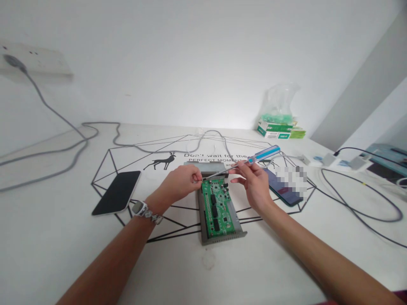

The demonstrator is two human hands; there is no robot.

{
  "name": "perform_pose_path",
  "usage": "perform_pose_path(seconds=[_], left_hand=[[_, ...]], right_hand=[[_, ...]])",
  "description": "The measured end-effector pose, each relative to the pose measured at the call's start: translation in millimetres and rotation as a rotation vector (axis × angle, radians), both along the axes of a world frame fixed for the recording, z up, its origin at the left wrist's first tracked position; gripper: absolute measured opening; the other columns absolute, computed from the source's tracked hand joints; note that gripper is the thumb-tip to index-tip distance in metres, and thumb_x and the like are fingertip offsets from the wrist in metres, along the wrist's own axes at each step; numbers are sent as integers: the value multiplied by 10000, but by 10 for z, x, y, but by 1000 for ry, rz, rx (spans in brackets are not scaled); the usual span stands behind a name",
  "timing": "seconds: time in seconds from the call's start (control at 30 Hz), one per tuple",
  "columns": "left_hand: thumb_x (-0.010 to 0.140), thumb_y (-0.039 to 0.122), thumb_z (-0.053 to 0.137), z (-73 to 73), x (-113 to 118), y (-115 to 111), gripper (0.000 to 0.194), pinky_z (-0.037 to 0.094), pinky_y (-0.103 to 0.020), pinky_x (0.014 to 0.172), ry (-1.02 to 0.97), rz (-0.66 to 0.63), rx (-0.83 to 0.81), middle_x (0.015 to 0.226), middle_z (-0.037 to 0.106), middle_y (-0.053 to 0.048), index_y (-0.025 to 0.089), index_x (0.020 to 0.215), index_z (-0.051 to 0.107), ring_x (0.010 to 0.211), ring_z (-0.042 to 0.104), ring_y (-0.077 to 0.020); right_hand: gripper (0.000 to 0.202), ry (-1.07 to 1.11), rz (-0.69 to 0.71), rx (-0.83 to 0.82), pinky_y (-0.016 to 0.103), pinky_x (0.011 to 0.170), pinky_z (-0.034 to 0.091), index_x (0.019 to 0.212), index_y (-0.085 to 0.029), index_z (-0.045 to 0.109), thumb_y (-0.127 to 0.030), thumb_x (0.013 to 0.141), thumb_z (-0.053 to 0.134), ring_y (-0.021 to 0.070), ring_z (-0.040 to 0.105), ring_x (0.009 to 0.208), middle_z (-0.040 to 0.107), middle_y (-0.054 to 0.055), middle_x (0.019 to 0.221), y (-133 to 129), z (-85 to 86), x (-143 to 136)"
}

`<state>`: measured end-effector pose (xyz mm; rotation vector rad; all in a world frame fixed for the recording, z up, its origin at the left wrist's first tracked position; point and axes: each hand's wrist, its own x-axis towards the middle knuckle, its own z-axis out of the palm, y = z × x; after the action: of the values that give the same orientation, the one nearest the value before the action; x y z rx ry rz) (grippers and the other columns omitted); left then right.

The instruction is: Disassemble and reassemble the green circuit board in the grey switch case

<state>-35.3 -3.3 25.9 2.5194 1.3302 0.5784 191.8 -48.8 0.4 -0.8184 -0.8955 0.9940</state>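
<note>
A screwdriver (265,153) with a clear and blue handle is held in my right hand (254,182), its long shaft slanting down to the left. The shaft's end reaches the fingertips of my left hand (184,182), which are pinched together. Whether they grip the tip or a small part there is hidden. Below both hands lies a green circuit board (219,212), seated in a grey metal tray (222,240) with a perforated front lip. My left fingertips are over the board's far left corner. Behind it lies a grey metal cover (206,167).
A dark phone (118,193) lies left and a lit phone (282,186) right. Grey cable (152,150) runs along the back. Green-white boxes (275,129) with a plastic bag (280,101) stand at the back right, near a white power strip (333,161) and black cables (359,186).
</note>
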Motion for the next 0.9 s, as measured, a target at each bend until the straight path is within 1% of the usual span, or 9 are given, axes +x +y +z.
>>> perform_pose_path(seconds=[0.07,0.17,0.33,0.5,0.7,0.9], left_hand=[[774,220,618,10,3,-12,77,436,-279,677,12,-4,23,822,682,-31,184,787,685,759,604,-177],[790,224,612,12,0,-30,75,431,-286,678,35,-16,55,834,673,-33,184,799,675,764,595,-179],[810,221,594,-24,15,-45,73,430,-295,686,38,-59,63,848,657,-38,182,803,655,771,587,-179],[829,217,583,-56,43,-46,58,433,-294,683,23,-104,49,862,645,-37,186,814,629,755,584,-170],[857,226,574,-43,40,-72,64,421,-293,667,27,-83,54,892,647,-40,194,839,626,768,588,-177],[881,234,551,-29,27,-83,74,406,-303,681,86,-89,85,903,635,-37,193,851,605,796,585,-194]], right_hand=[[269,-16,21,-14,246,549,613,872,-147,689,-386,793,783,198,736,814,709,64,939,-11,-21,-39],[277,-23,32,-12,264,572,628,891,-151,699,-402,803,776,196,735,821,715,69,986,-28,-49,-87],[298,-27,38,10,285,587,637,898,-164,665,-436,819,758,189,736,779,728,60,943,-35,-66,-106],[292,-15,20,16,291,612,641,872,-174,635,-437,823,752,164,728,729,734,52,908,-24,-68,-94],[306,-18,11,14,291,623,644,871,-178,630,-450,813,758,160,730,724,740,49,889,-32,-56,-109],[324,-30,22,0,265,601,639,898,-164,666,-454,802,773,161,736,737,744,56,905,-43,-67,-155]])
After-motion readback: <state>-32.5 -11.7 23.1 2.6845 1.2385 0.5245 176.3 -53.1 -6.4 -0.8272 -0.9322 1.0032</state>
